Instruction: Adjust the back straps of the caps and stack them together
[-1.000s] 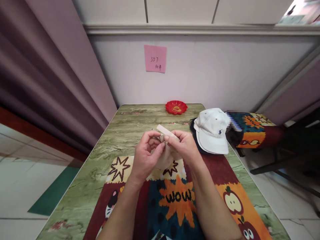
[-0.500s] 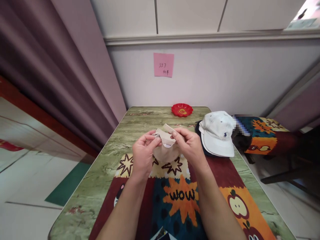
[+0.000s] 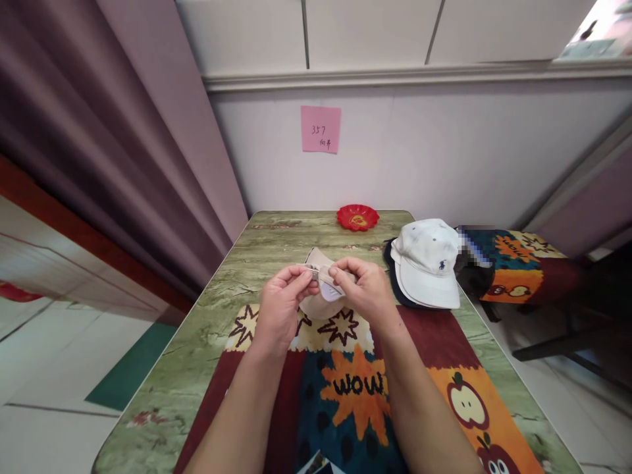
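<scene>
A beige cap (image 3: 320,307) is held between my two hands above the table, with its back strap toward me. My left hand (image 3: 285,296) pinches a small metal buckle (image 3: 314,271) at the strap's left part. The fingers of my right hand (image 3: 364,286) are closed on the strap's right part, close to the buckle. To the right, a white cap (image 3: 428,263) with a small dark logo lies stacked on other caps, a dark one (image 3: 394,276) at the bottom.
A red scalloped dish (image 3: 358,217) sits at the back of the wooden-patterned table (image 3: 217,316). Under my arms lies a colourful mat (image 3: 355,388). A stool with similar cloth (image 3: 518,263) stands at the right, and a pink note (image 3: 320,130) is on the wall.
My hands have drawn closer together, bringing the strap end to the buckle. The strap end that stuck up before is now lowered between my fingers.
</scene>
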Tool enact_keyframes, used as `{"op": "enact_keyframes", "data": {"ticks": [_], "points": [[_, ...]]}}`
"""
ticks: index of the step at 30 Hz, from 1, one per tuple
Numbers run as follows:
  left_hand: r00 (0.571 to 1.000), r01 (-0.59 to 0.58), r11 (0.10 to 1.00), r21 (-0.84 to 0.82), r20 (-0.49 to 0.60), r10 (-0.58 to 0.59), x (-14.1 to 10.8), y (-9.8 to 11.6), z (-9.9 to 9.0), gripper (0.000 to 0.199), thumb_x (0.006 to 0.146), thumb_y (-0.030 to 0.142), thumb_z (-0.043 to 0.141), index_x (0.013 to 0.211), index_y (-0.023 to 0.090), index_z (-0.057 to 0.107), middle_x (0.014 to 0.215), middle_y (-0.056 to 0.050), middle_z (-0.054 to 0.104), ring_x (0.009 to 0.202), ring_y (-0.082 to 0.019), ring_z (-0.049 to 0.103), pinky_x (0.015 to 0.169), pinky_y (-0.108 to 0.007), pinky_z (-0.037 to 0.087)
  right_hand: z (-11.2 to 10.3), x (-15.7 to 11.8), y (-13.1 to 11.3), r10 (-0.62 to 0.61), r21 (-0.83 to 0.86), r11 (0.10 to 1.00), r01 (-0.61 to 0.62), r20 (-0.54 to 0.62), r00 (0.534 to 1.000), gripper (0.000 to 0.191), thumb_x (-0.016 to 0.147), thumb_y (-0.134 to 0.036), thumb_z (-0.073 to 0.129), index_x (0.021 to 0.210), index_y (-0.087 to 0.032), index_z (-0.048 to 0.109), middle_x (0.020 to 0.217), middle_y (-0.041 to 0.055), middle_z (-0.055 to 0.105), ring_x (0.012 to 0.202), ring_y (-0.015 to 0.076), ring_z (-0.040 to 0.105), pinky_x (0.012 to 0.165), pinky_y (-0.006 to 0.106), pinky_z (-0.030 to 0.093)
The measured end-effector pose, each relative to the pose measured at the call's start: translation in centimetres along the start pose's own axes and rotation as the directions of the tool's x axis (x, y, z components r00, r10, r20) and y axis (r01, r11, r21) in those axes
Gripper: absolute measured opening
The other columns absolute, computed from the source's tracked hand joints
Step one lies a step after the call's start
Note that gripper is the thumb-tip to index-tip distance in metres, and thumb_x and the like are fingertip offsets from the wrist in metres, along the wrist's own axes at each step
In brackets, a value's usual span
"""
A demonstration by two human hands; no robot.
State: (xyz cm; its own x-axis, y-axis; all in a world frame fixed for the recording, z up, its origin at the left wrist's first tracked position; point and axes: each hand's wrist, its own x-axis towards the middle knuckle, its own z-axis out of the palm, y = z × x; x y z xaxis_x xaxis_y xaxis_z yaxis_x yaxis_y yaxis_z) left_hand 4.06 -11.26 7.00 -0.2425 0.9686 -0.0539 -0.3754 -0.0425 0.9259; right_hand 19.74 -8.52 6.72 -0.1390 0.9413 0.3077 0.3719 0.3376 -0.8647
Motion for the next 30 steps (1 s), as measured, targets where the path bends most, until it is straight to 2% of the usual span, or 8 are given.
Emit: {"op": "enact_keyframes", "data": {"ticks": [3, 6, 13, 17, 23, 30], "points": [[0.988, 0.156, 0.972, -0.175, 0.014, -0.156, 0.4, -0.2, 0.0, 0.008, 0.074, 0.009, 0.074, 0.078, 0.011, 0.068, 0.077, -0.004, 0.070, 0.066, -0.013, 0.067, 0.069, -0.025, 0.059, -0.1, -0.1, -0.2, 0.010, -0.036, 0.999, -0.009, 0.017, 1.000, 0.022, 0.088, -0.038, 0.059, 0.078, -0.022, 0.070, 0.065, -0.0001, 0.067, 0.058, 0.0141, 0.055, 0.056, 0.024, 0.035], [0.962, 0.258, 0.914, -0.313, -0.003, -0.272, 1.0, -0.4, -0.2, 0.009, 0.081, 0.002, 0.065, 0.078, 0.010, 0.067, 0.076, -0.005, 0.070, 0.067, -0.013, 0.069, 0.070, -0.025, 0.061, -0.1, -0.1, -0.3, 0.010, -0.046, 0.999, -0.009, 0.022, 1.000, 0.022, 0.089, -0.036, 0.058, 0.078, -0.021, 0.069, 0.066, -0.0003, 0.066, 0.057, 0.0136, 0.054, 0.056, 0.024, 0.034], [0.929, 0.338, 0.843, -0.419, 0.004, -0.371, 1.2, -0.8, -0.2, 0.015, 0.087, -0.001, 0.057, 0.080, 0.009, 0.065, 0.075, -0.006, 0.070, 0.064, -0.012, 0.069, 0.067, -0.024, 0.062, 0.2, -0.2, -0.8, -0.068, -0.071, 0.995, 0.066, -0.027, 0.997, 0.020, 0.089, -0.033, 0.058, 0.077, -0.022, 0.069, 0.072, -0.0014, 0.069, 0.061, 0.0127, 0.056, 0.059, 0.024, 0.034], [0.932, 0.341, 0.845, -0.413, 0.026, -0.363, 1.0, -0.8, 0.1, 0.015, 0.087, -0.001, 0.057, 0.080, 0.008, 0.066, 0.076, -0.006, 0.070, 0.066, -0.012, 0.069, 0.068, -0.023, 0.062, 0.4, -0.3, -0.9, -0.086, -0.112, 0.990, 0.080, -0.054, 0.995, 0.018, 0.090, -0.032, 0.058, 0.078, -0.022, 0.069, 0.075, -0.0012, 0.072, 0.063, 0.0130, 0.059, 0.060, 0.024, 0.035], [0.953, 0.281, 0.881, -0.381, 0.005, -0.302, 0.4, -0.9, 0.7, 0.014, 0.085, 0.000, 0.060, 0.078, 0.010, 0.066, 0.074, -0.005, 0.070, 0.065, -0.011, 0.069, 0.067, -0.023, 0.061, 0.6, -0.3, -0.9, -0.076, -0.221, 0.973, 0.060, -0.065, 0.995, 0.019, 0.089, -0.032, 0.058, 0.078, -0.023, 0.070, 0.077, 0.0006, 0.074, 0.065, 0.0150, 0.062, 0.063, 0.025, 0.035], [0.978, 0.208, 0.949, -0.238, 0.020, -0.209, 0.0, -1.0, 0.6, 0.010, 0.076, 0.006, 0.073, 0.082, 0.011, 0.067, 0.076, -0.005, 0.072, 0.065, -0.012, 0.069, 0.069, -0.023, 0.060, -0.2, -0.2, -0.9, -0.099, -0.229, 0.968, 0.102, 0.024, 0.995, 0.018, 0.089, -0.032, 0.060, 0.078, -0.023, 0.071, 0.073, -0.0004, 0.073, 0.064, 0.0140, 0.060, 0.062, 0.024, 0.033]]}}
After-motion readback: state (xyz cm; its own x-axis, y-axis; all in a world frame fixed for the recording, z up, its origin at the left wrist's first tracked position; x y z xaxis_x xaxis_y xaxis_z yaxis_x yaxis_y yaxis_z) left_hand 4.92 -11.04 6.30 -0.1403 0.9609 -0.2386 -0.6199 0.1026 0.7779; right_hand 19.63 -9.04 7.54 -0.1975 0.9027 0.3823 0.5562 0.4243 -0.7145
